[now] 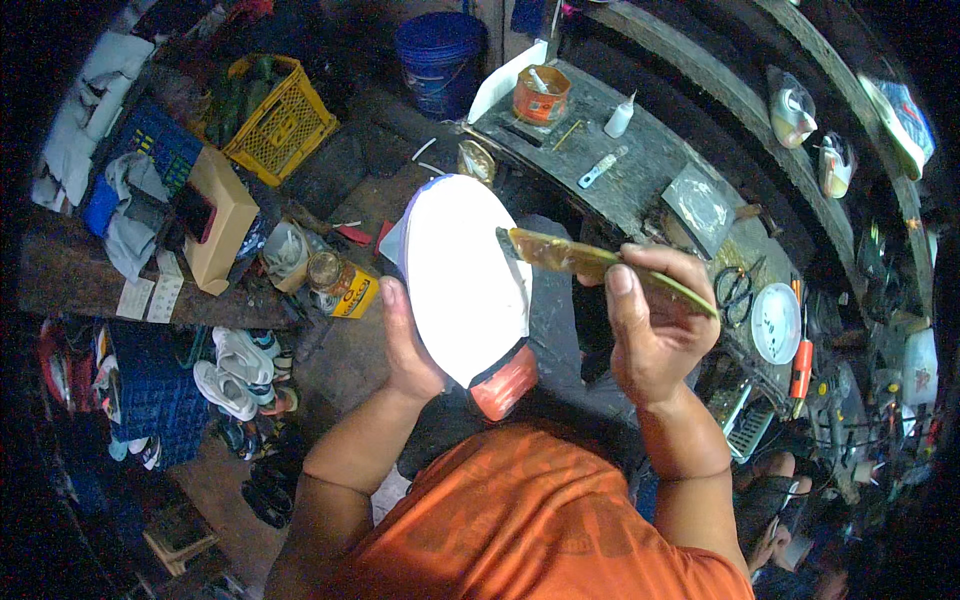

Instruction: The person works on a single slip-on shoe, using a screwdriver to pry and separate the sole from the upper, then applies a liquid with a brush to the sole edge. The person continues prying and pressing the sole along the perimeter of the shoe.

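My left hand (408, 350) grips the left side of a white shoe upper (465, 275), which looks stretched over a red last (503, 383). Its bright surface is overexposed, so detail is lost; a black band runs near its lower end. The fingers of that hand are mostly hidden beneath. Pinched in my right hand (655, 325) is a flat brush (575, 255) with a yellow-green handle. Its dark tip lies against or just over the shoe upper's right edge; I cannot tell if they touch.
A workbench on the right holds an orange tin (541, 100), white squeeze bottle (620, 117), box cutter (603, 167), scissors (737, 295) and white plate (776, 324). Leftward are a yellow crate (280, 120), yellow tin (352, 293) and several shoes (237, 375). A blue bucket (440, 65) stands behind.
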Action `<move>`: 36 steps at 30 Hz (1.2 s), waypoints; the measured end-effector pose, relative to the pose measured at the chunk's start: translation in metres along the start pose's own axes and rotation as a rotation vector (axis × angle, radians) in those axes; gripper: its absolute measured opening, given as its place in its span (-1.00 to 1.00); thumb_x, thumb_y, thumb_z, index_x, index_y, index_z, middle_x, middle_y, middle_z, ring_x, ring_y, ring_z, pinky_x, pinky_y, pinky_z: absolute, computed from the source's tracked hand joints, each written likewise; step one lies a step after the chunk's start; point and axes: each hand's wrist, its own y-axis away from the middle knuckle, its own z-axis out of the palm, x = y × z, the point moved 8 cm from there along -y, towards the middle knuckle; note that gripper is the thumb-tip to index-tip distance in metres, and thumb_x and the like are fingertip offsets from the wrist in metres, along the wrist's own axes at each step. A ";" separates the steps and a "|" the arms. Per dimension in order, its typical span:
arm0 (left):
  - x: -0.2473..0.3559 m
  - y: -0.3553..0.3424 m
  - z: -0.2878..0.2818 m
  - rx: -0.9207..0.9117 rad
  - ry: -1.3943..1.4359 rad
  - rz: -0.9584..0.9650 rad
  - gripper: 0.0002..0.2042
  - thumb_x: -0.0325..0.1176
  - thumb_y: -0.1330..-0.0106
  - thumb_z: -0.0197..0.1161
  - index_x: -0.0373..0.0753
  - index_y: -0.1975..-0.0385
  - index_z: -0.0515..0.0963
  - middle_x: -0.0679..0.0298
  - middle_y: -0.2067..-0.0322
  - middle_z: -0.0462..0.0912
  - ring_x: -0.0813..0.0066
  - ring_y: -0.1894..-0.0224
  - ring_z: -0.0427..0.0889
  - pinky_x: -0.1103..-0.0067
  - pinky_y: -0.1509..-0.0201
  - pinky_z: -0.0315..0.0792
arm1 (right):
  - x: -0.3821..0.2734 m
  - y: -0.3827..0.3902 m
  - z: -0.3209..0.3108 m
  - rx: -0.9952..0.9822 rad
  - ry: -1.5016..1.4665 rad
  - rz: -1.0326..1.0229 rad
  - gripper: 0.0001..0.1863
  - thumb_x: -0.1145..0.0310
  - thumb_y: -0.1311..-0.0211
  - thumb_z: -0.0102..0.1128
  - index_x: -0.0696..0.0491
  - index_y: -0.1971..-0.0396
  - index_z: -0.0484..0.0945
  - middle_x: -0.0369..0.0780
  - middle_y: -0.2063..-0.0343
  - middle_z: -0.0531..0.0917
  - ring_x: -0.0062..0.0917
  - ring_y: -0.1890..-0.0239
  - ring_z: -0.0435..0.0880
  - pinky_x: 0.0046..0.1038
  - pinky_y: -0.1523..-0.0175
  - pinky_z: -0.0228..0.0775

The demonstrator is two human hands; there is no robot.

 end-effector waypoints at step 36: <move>-0.008 0.004 0.043 -0.180 -0.135 0.011 0.08 0.62 -0.36 -0.27 -0.16 -0.65 -0.06 -0.01 -0.54 0.23 -0.01 -0.55 0.29 0.08 -0.61 0.21 | -0.060 0.002 0.018 -0.319 0.056 -0.298 -0.65 0.72 -0.13 0.41 0.23 0.04 0.66 -0.04 0.23 0.80 -0.19 0.19 0.84 -0.25 0.08 0.70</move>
